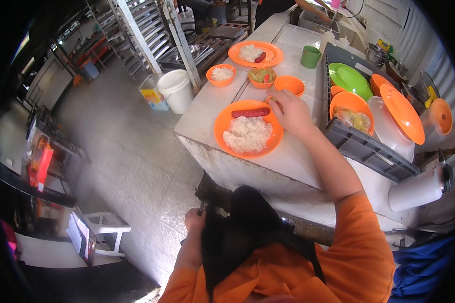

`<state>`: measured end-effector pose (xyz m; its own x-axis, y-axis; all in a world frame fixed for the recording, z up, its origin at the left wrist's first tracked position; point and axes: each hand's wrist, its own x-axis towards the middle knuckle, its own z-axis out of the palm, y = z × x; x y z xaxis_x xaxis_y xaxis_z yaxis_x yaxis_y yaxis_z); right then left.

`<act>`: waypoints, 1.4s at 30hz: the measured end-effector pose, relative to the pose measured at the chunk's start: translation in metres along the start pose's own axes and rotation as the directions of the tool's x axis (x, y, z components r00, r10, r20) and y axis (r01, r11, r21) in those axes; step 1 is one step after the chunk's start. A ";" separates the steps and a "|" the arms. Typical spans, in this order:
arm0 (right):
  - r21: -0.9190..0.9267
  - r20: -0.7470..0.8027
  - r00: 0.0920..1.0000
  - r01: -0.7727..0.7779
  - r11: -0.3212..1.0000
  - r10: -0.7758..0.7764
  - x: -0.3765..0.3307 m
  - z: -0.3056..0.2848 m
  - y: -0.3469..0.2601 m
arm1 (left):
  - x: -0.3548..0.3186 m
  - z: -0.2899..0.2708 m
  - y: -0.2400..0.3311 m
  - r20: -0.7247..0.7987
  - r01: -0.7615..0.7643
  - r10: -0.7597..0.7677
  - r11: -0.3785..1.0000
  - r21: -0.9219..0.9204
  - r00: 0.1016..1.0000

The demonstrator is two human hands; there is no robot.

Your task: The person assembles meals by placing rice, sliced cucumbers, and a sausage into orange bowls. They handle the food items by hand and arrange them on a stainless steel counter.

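Note:
My right hand (290, 115) reaches over the white tiled counter, its fingers bent and closed at the right rim of an orange plate (218, 126). Whatever small thing they pinch is mostly hidden. White rice (247, 135) and a red sausage (251, 112) lie on that plate. Just beyond the hand stands an orange bowl (291, 83); beside it, another orange bowl holds salad (262, 75). Low by my black apron, my left hand (194, 220) is curled at a dark object I cannot make out.
Farther back are an orange plate (232, 53) with rice and sausage, a rice bowl (221, 74) and a green cup (310, 57). A grey crate (361, 146) of dishes and a white jug (419, 189) stand right. A white bucket (176, 91) sits left of the counter.

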<state>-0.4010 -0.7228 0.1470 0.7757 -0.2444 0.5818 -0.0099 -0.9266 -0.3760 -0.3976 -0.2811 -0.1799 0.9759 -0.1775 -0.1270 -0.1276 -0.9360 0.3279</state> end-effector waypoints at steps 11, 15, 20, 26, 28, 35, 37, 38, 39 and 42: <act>-0.152 0.179 0.980 -0.055 0.987 0.082 -0.005 0.007 0.007 | 0.000 0.007 -0.012 -0.014 -0.024 0.024 1.000 -0.004 1.000; -0.169 0.207 0.966 -0.121 0.978 0.155 -0.007 0.005 0.001 | -0.003 0.000 -0.010 -0.003 0.045 -0.045 0.999 -0.014 0.999; -0.103 0.286 0.916 -0.262 0.960 0.281 -0.007 0.006 -0.002 | -0.005 0.005 -0.026 -0.020 0.042 -0.042 0.999 0.015 0.999; 0.234 0.340 0.910 -0.326 0.916 0.237 -0.016 0.019 -0.010 | -0.011 0.009 -0.029 0.130 0.084 -0.094 0.993 0.079 0.987; 0.243 0.289 0.935 -0.279 0.929 0.206 -0.020 0.026 -0.009 | -0.017 -0.001 -0.017 0.236 0.066 -0.094 0.990 0.125 0.967; 0.260 0.276 0.946 -0.242 0.935 0.168 -0.023 0.022 -0.012 | -0.044 -0.002 -0.014 0.281 0.004 -0.035 0.994 0.109 0.959; 0.253 0.244 0.957 -0.222 0.942 0.160 -0.025 0.025 -0.013 | -0.051 -0.003 -0.014 0.259 0.011 -0.038 0.994 0.107 0.965; 0.248 0.228 0.961 -0.212 0.945 0.155 -0.026 0.026 -0.012 | -0.052 -0.004 -0.011 0.270 0.026 -0.056 0.993 0.113 0.961; 0.249 0.231 0.960 -0.217 0.944 0.160 -0.027 0.025 -0.012 | -0.052 -0.006 -0.008 0.281 0.041 -0.074 0.992 0.120 0.957; 0.278 0.236 0.960 -0.214 0.936 0.149 -0.025 0.026 -0.013 | -0.054 -0.014 -0.004 0.278 0.073 -0.105 0.989 0.126 0.955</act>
<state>-0.4039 -0.6970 0.1181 0.8923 -0.3057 0.3322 0.0002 -0.7355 -0.6775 -0.4474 -0.2636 -0.1613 0.8958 -0.1553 -0.4164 -0.0776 -0.9772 0.1976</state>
